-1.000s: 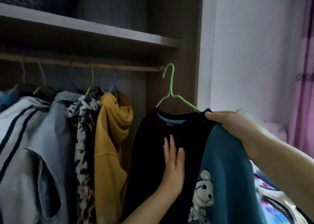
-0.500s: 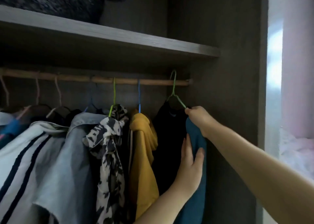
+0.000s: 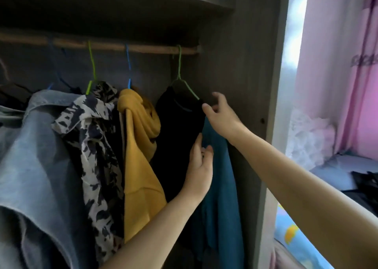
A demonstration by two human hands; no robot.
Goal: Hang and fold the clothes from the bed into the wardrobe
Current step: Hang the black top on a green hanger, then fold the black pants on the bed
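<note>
The black-and-teal sweatshirt hung on its green hanger, hook over the wooden rail at the rail's far right end, right of the mustard hoodie and just beside the wardrobe's side panel. Its long axis ran straight down from the rail, the teal sleeve dropping along the panel side.

My right hand was level w/ the hanger's right shoulder, fingers spread and loose, gripping nothing. The index tip sat at the black shoulder seam just below the hanger wire, touching or just off, can't tell which. So the sweatshirt lay to the left of and slightly below those fingers. The right arm reached in from the bed side, nearly straight, palm turned toward the fabric.

My left hand was lower down the same garment, approx. where black meets teal, fingers pointing up and lightly curled vs. the cloth. Looked like resting on it, not pinching, though the fingertips were partly hidden by the fold.

I'd say the right hand was nearer the hanger, the left nearer the body of the sweatshirt. This piece looked hung; the next one probably lay back on the bed, right of the wardrobe.
</note>
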